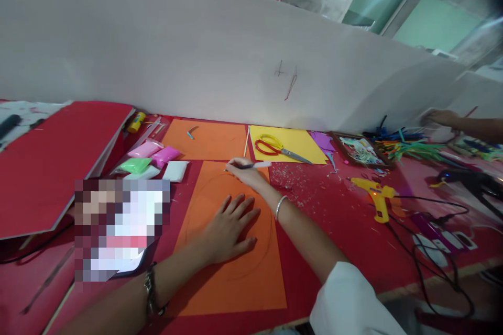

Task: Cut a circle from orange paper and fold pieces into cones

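Note:
An orange sheet (251, 293) lies on the red table, with a faint curved pencil line running round it. My left hand (230, 227) rests flat on the sheet, fingers spread, holding nothing. Near the sheet's top edge, my right hand (245, 170) is closed round a pen (259, 165), its tip by the upper part of the line. Behind the hands lie another orange sheet (212, 138) and a yellow sheet (291, 138). Red-and-yellow-handled scissors (286, 153) rest on the yellow one.
Left are a blurred-out device (129, 225), clay packets (145, 149), a glue stick (136, 122) and a red board (58, 162). Right are a yellow glue gun (377, 196) with cables, a power strip (442, 235) and a tray (359, 149). Another person's hand (440, 116) shows far right.

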Tool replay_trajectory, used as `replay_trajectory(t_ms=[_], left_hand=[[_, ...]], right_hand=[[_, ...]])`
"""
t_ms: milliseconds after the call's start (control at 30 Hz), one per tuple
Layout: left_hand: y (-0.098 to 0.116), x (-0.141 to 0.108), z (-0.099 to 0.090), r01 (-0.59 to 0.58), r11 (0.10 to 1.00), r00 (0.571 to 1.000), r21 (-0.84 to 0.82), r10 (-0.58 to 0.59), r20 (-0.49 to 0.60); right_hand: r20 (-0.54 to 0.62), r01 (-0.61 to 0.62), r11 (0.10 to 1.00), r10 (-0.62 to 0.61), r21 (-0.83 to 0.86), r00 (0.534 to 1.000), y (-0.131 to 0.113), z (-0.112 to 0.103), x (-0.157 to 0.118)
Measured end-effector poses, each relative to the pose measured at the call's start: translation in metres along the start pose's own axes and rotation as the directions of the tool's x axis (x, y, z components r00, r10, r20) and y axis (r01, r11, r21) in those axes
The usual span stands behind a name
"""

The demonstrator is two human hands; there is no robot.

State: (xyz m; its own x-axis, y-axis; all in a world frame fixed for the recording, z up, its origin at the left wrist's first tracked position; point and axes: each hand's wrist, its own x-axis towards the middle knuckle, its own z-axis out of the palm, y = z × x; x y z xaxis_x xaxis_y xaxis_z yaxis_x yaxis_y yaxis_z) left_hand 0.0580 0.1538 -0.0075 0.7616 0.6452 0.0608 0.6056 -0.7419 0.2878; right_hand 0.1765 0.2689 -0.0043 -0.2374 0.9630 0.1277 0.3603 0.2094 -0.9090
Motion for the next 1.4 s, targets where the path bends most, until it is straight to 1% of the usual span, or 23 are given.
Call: replay_trajectory(t_ms=[67, 167, 300, 533, 733, 1000, 1167, 1400], left_hand=[[0.0, 0.0, 0.0, -0.001, 1.0, 1.0, -0.005, 0.001, -0.003], [0.0, 0.0, 0.0, -0.003, 1.0, 1.0, -0.013, 0.003, -0.014], [0.0, 0.0, 0.001, -0.001, 1.0, 1.0, -0.007, 0.001, -0.02], [0.001, -0.001, 0.0, 0.002, 1.0, 1.0, 0.013, -0.001, -0.013], [0.001, -0.001, -0.001, 0.006, 1.0, 1.0, 0.011, -0.006, -0.003], [0.0, -0.001, 0.001, 0.004, 1.0, 1.0, 0.011, -0.004, 0.012], [-0.001, -0.001, 0.003, 0.0, 1.0, 1.0, 0.02, 0.0, -0.001], [-0.002, -0.001, 0.004, 0.0, 0.999, 1.0, 0.04, 0.0, -0.001]], right_hand=[[0.031, -0.036, 0.998, 0.034, 0.045, 0.999, 0.003, 0.011, 0.001], [0.014, -0.076, 0.994, 0.075, 0.078, 0.997, 0.007, 0.019, 0.006], [-0.003, -0.095, 0.993, 0.095, 0.075, 0.995, 0.009, 0.018, 0.013], [0.003, -0.068, 0.997, 0.068, 0.03, 0.998, 0.007, 0.013, 0.013], [-0.028, -0.066, 0.998, 0.067, 0.007, 0.997, 0.011, 0.0, 0.011], [-0.084, -0.08, 0.997, 0.078, -0.018, 0.993, 0.022, -0.027, -0.003], [-0.107, -0.078, 0.997, 0.075, -0.027, 0.991, 0.028, -0.043, -0.011], [-0.142, -0.092, 0.995, 0.086, -0.035, 0.986, 0.033, -0.053, -0.022]])
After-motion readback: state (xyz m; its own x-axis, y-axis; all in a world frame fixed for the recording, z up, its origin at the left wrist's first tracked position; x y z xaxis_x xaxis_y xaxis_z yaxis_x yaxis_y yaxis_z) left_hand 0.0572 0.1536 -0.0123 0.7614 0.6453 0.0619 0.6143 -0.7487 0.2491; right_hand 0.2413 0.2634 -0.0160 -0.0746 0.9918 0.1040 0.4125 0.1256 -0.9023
